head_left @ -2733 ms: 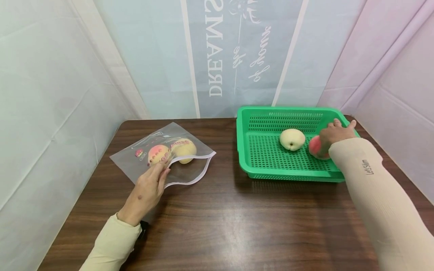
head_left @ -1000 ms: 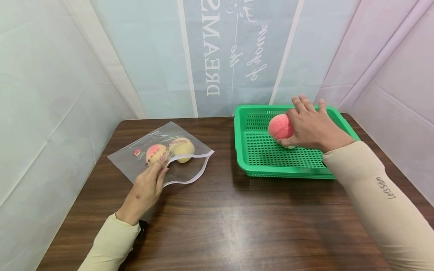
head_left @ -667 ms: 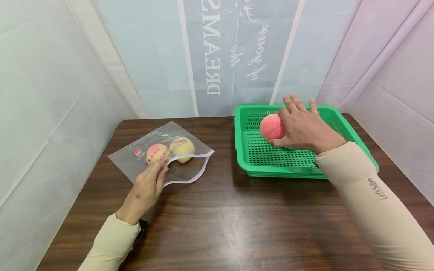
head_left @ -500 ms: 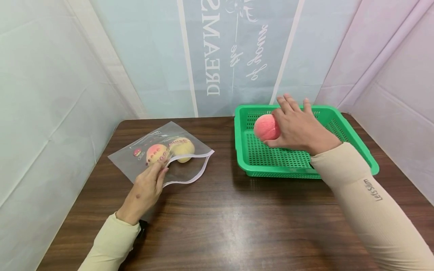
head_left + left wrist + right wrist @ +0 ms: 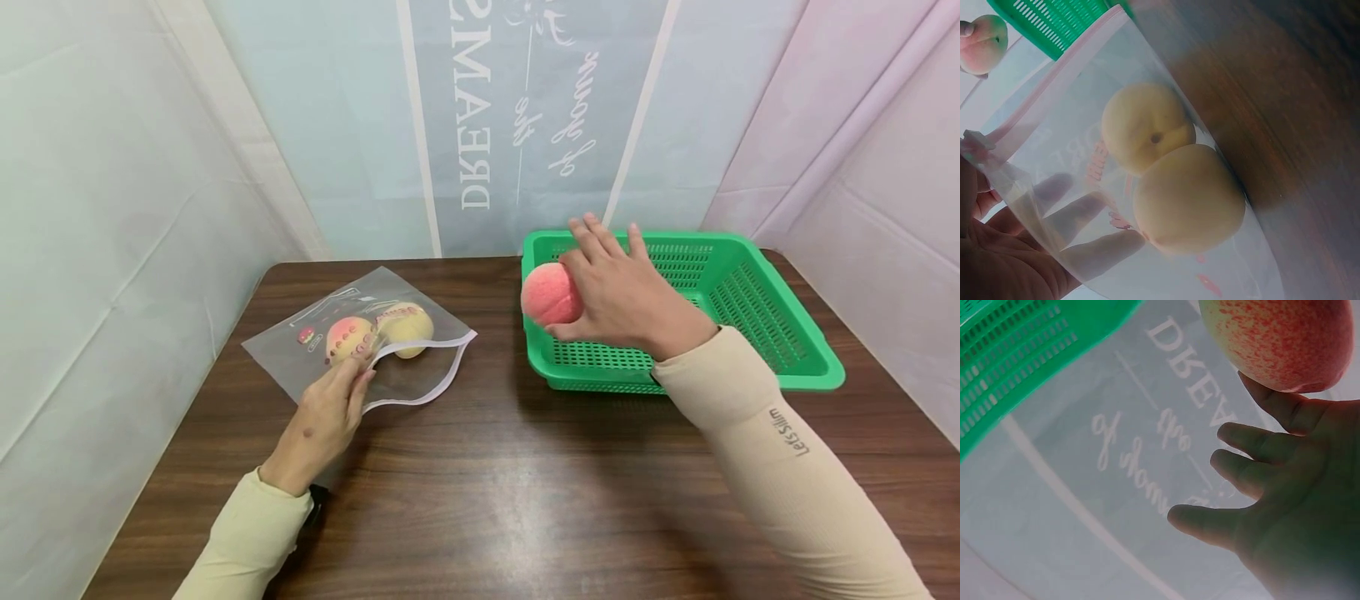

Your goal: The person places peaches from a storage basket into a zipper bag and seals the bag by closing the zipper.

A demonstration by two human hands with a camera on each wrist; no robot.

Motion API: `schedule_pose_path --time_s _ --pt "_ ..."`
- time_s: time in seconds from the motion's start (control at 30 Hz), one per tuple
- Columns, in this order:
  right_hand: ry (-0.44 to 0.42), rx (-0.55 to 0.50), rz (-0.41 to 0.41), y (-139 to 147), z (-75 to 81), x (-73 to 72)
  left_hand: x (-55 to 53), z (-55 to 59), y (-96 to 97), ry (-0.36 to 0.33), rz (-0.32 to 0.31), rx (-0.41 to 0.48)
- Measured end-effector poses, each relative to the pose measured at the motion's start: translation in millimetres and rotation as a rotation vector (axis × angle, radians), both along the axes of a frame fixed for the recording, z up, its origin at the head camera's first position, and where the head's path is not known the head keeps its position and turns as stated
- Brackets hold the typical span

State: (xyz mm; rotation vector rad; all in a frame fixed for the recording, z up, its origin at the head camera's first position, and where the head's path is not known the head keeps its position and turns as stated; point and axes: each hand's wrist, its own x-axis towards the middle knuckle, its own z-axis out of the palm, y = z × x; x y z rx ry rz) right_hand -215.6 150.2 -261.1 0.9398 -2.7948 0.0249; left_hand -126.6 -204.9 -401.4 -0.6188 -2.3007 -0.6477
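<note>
My left hand [image 5: 324,421] pinches the near edge of a clear zip bag [image 5: 300,346] lying on the left. In the left wrist view, several fingers [image 5: 1100,253] show through the plastic, and a slider [image 5: 977,140] sits on the zip strip. Two peaches are inside the bag: one pink and yellow [image 5: 348,336], the other pale yellow [image 5: 410,327]. My right hand [image 5: 626,296] holds a pink peach [image 5: 551,294] between thumb and index finger, over the left rim of a green basket [image 5: 813,379]. The other right fingers spread away from the fruit, as the right wrist view shows.
The basket stands at the back right of a dark wooden table [image 5: 480,500]. Table surface lies between bag and basket. A printed cloth [image 5: 360,142] hangs behind, with white cloth walls on the left [image 5: 112,208] and right [image 5: 885,192].
My right hand took hold of the pink peach at the basket's right side, lifted it and carried it left. It now hides the pale peach in the basket. My left hand kept its place.
</note>
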Motion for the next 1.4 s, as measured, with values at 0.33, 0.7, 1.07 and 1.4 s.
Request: schedule_pose_path --time_s 0.33,0.7,1.07,1.4 --pt "0.055 0.034 0.086 -34.2 -9.3 11.9 0.1 0.2 0.1 -0.02 0.004 -0.004" --pt "0.115 0.105 0.161 -70.0 -30.4 24.4 0.3 -0.8 0.1 -0.011 0.009 -0.013" --pt "0.172 0.2 0.173 -93.8 -49.0 35.8 -0.8 0.8 0.6 -0.018 0.018 -0.015" --pt "0.15 0.226 0.166 -109.7 -63.2 44.7 -0.2 -0.6 0.3 -0.024 0.021 -0.021"
